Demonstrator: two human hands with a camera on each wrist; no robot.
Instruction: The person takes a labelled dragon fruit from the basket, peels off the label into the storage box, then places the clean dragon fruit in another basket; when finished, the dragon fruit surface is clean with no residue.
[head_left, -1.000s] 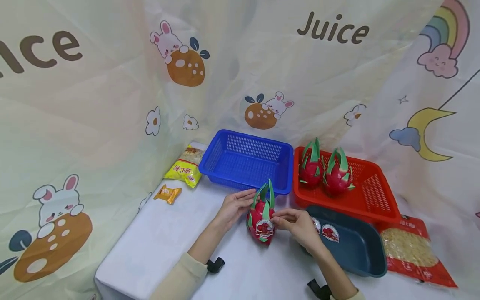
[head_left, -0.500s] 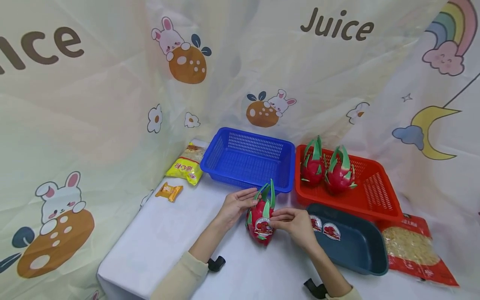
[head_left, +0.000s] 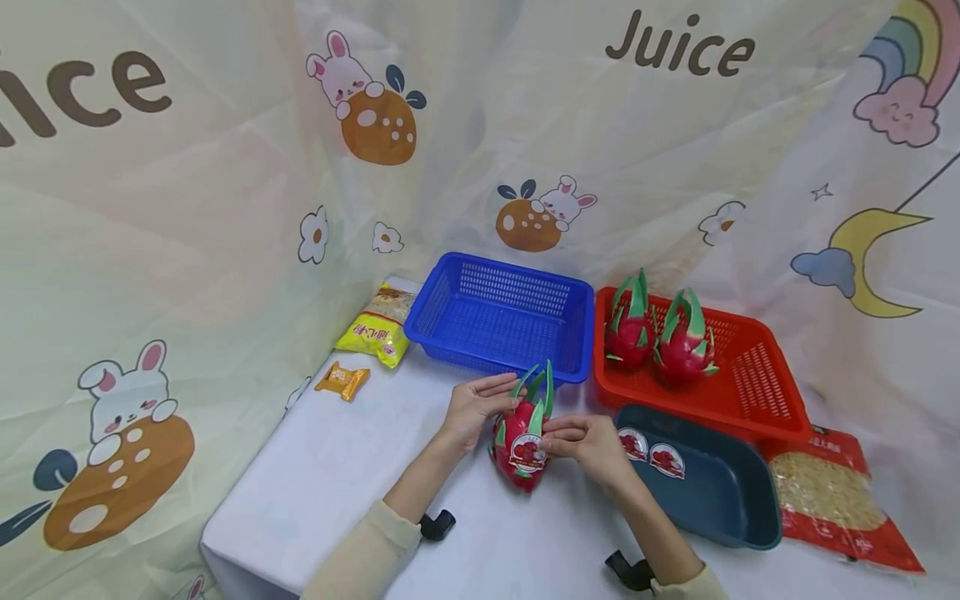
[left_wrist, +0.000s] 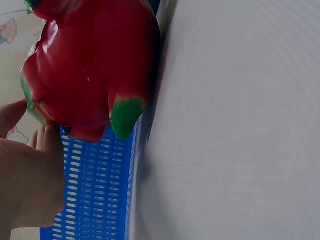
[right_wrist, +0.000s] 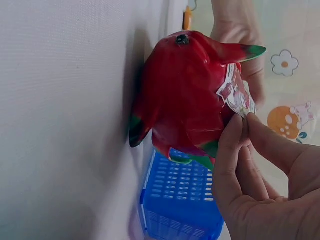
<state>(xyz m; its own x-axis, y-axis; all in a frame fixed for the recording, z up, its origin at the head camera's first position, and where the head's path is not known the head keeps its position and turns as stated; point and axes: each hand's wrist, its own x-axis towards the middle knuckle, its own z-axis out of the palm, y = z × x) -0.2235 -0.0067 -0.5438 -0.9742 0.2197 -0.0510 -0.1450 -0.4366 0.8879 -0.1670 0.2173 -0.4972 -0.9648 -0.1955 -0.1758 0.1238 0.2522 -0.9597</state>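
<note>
A red dragon fruit (head_left: 512, 433) with green leaf tips lies on the white table, leaves pointing toward the blue basket. At its leafy end my left hand (head_left: 474, 410) holds it between thumb and fingers; the left wrist view shows that hand (left_wrist: 30, 175) beside the fruit. A round sticker (head_left: 528, 453) with a fruit picture sits on the upper side of the fruit. My right hand (head_left: 588, 450) pinches the sticker's edge between thumb and forefinger, clearest in the right wrist view, where the sticker (right_wrist: 236, 95) lies partly against the skin.
The blue basket (head_left: 498, 363) stands behind the fruit. Two dragon fruits (head_left: 684, 354) sit in the red basket (head_left: 780, 383) at right. A dark tray (head_left: 720, 508) holds two more stickers (head_left: 667, 460). Bags (head_left: 378, 333) and an orange packet (head_left: 342, 381) lie around.
Both hands stay at the dragon fruit, with only slight shifts of the right fingers at the sticker. The whole head view has drifted a little.
</note>
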